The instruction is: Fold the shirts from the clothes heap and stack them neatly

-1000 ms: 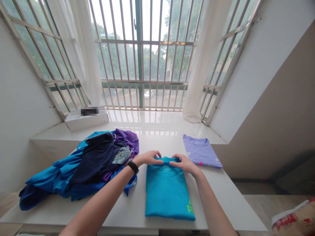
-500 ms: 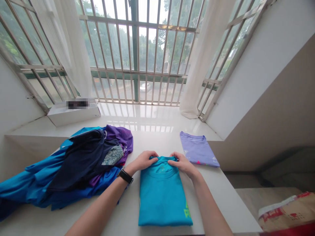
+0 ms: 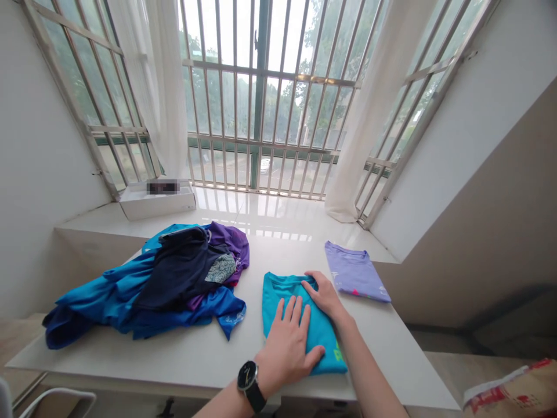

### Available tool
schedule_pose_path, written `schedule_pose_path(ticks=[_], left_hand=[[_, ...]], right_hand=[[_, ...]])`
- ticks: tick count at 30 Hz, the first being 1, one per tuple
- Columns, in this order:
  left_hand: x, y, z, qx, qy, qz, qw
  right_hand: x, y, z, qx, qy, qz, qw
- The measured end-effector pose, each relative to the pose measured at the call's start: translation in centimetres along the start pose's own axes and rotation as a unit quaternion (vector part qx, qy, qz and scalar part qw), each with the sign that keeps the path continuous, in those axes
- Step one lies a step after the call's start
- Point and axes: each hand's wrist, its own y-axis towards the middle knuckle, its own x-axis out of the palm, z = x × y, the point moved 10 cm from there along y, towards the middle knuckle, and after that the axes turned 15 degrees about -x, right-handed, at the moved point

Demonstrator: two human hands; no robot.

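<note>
A folded teal T-shirt (image 3: 324,328) with green lettering lies in front of me on the white tabletop. Flat on its front rests my left hand (image 3: 289,345), fingers stretched out and a watch on the wrist. My right hand (image 3: 324,295) pinches the shirt's collar edge at the upper right, thumb on top and fingers partly hidden. Right of it lies a folded lavender T-shirt (image 3: 354,270) with a small printed pattern. To the left is a loose heap of clothes: a dark navy garment (image 3: 174,270) over blue and purple ones (image 3: 228,238).
A white box (image 3: 161,203) stands on the sill (image 3: 243,206) at the back left. Behind are barred windows and white curtains (image 3: 348,162). A printed paper bag (image 3: 517,395) sits low at the right, past the table edge (image 3: 418,348).
My left hand has let go of the teal T-shirt's collar and come down flat on its front. The right hand stays at the collar. The view has shifted.
</note>
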Motion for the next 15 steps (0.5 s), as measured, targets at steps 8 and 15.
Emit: schedule_pose_path(ticks=[8,15], left_hand=[[-2.5,-1.6,-1.1,0.101,-0.023,-0.059,0.993],[-1.8,-6.2,-0.1,0.090,0.002,-0.003,0.996]], right_hand=[[-6.0,-5.1,-7.9,-0.033,-0.059,0.164,0.984],[-5.2,-22.7,-9.5,0.265,0.054,0.348,0.898]])
